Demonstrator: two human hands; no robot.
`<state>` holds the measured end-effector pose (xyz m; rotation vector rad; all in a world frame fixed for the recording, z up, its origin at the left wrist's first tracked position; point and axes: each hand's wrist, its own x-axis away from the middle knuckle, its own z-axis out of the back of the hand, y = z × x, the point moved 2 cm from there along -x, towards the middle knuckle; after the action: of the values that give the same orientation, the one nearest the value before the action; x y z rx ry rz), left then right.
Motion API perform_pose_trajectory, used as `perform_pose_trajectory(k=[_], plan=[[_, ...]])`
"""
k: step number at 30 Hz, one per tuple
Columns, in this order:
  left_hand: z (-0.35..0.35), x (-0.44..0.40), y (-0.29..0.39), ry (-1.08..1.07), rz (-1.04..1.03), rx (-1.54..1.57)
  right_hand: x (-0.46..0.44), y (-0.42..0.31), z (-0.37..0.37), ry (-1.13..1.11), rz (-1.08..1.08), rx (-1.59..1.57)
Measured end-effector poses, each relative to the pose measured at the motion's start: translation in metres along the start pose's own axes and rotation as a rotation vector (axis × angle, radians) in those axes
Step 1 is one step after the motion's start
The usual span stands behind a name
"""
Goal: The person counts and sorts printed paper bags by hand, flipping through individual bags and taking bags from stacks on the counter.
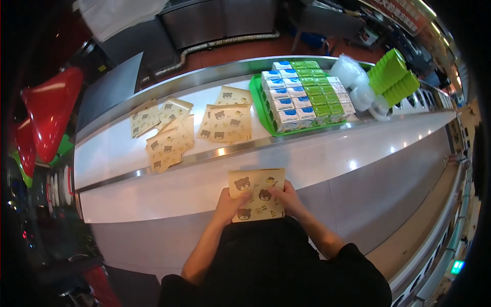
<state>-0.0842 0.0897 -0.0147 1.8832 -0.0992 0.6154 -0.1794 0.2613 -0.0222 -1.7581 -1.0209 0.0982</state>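
A stack of tan paper bags [258,207] printed with brown bear heads is held upright in front of my body, just short of the counter edge. My left hand [231,202] grips its left side with the thumb across the front. On the opposite side my right hand [287,198] pinches the edge, thumb also on the printed face. The fingers behind the stack are hidden. More bear-printed paper bags [227,123] lie in a pile on the counter ahead, and further loose piles [169,143] spread out to the left of it.
The white counter [153,197] has a raised metal-edged shelf. A green tray [261,110] there bears rows of white, blue and green packets [302,97]. Clear plastic lids or bowls [353,77] and stacked green cups [391,77] stand at the right. Red curved chairs [53,115] are at far left.
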Motion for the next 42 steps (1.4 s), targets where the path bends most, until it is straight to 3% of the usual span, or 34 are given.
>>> perform_pose_trajectory(k=[7, 17, 21, 23, 27, 29, 31, 34, 37, 42], plan=[[-0.049, -0.018, 0.005, -0.046, 0.046, 0.053, 0.013, -0.024, 0.036, 0.045, -0.086, 0.082], [-0.104, -0.024, 0.005, -0.057, 0.013, 0.017, 0.032, -0.049, 0.083, -0.081, -0.012, 0.077], [-0.114, -0.020, 0.012, -0.115, 0.029, -0.054, 0.037, -0.063, 0.087, -0.150, -0.001, 0.089], [-0.116, -0.023, 0.008, 0.003, 0.011, -0.022, 0.033, -0.064, 0.088, -0.164, 0.022, 0.047], [-0.114, -0.019, 0.019, 0.033, -0.042, 0.040, 0.016, -0.064, 0.088, -0.289, 0.049, 0.127], [-0.108, -0.015, 0.030, -0.044, -0.064, -0.177, 0.014, -0.072, 0.086, -0.361, 0.037, 0.138], [-0.105, -0.014, 0.037, -0.026, -0.101, -0.193, 0.015, -0.083, 0.088, -0.442, 0.035, 0.274], [-0.100, -0.019, 0.020, 0.000, -0.084, -0.159, 0.011, -0.082, 0.086, -0.447, 0.075, 0.168], [-0.104, -0.015, 0.015, -0.011, -0.065, -0.163, 0.009, -0.069, 0.092, -0.502, -0.128, 0.050], [-0.109, -0.009, 0.011, -0.022, -0.140, -0.169, 0.016, -0.069, 0.093, -0.467, -0.218, 0.039]])
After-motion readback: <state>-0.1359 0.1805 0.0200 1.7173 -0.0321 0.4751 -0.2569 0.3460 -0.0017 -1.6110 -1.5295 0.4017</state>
